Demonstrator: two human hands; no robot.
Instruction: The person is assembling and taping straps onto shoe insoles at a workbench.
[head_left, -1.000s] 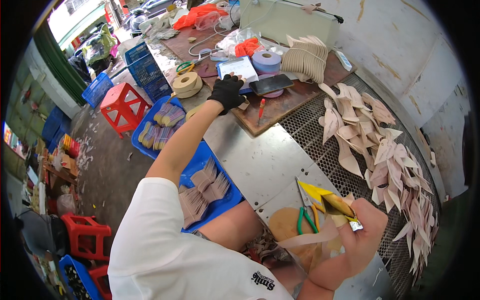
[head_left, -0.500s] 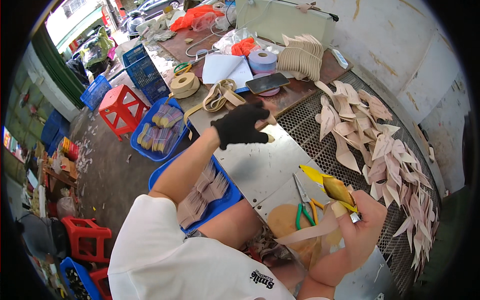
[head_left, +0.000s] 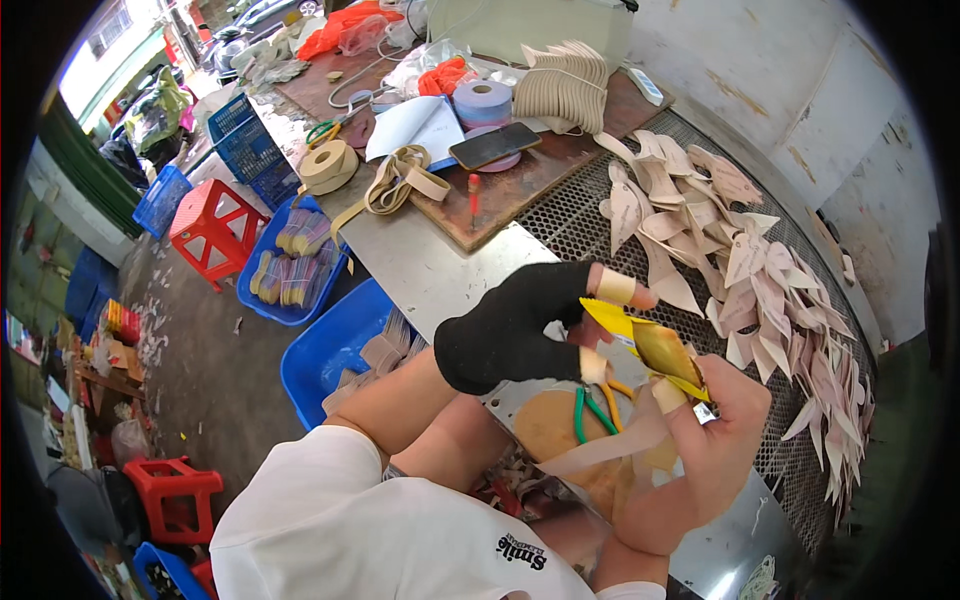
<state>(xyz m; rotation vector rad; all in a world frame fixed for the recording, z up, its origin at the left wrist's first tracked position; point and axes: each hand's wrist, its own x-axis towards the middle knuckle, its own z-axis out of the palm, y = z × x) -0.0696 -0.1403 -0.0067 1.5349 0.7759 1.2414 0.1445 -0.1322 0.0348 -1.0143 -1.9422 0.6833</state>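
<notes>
Right of centre, the yellow packet (head_left: 664,352) sits pinched in the curled right hand (head_left: 712,425), which hides its lower end. The gloved left hand (head_left: 515,328) spreads thumb and fingers about its left tip; contact is unclear. Scissors (head_left: 581,414) below have hidden blades. The top edge crops a pale box (head_left: 540,35).

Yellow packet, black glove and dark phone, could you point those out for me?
Yellow packet (head_left: 617,319), head view: yellow part of its wrapper.
Black glove (head_left: 505,328), head view: middle of its back.
Dark phone (head_left: 495,147), head view: middle of its upper face.
</notes>
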